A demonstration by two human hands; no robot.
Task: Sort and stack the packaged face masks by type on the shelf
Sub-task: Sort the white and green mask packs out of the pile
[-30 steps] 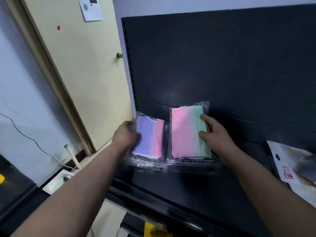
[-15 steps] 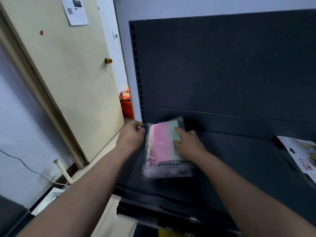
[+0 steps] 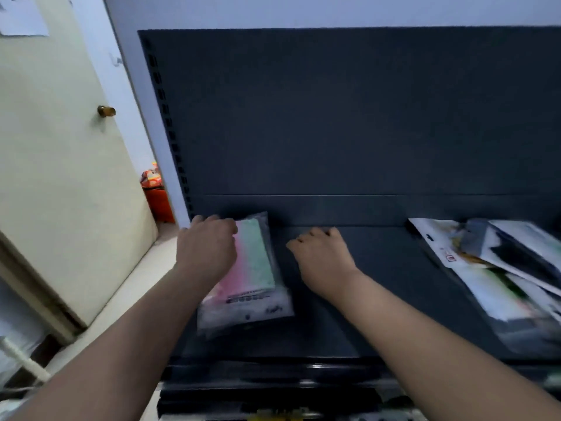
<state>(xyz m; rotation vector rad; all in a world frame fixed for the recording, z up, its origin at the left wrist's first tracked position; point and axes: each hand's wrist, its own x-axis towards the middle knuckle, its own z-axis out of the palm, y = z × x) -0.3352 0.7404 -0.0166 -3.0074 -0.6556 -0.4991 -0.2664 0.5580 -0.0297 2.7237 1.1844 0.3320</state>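
left hand (image 3: pixel 206 250) sits on the left edge of the pink and green mask pack (image 3: pixel 258 268), fingers bent, honestly can't tell if it's gripping or just resting there. right hand (image 3: pixel 324 259) is just beside the pack, loosely curled, holding nothing. pack lies flat at the left end of the dark shelf (image 3: pixel 379 284), messy pile of other packets (image 3: pixel 501 268) well off to the right

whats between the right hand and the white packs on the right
Only bare shelf separates the right hand from the white packs, seen in the head view.
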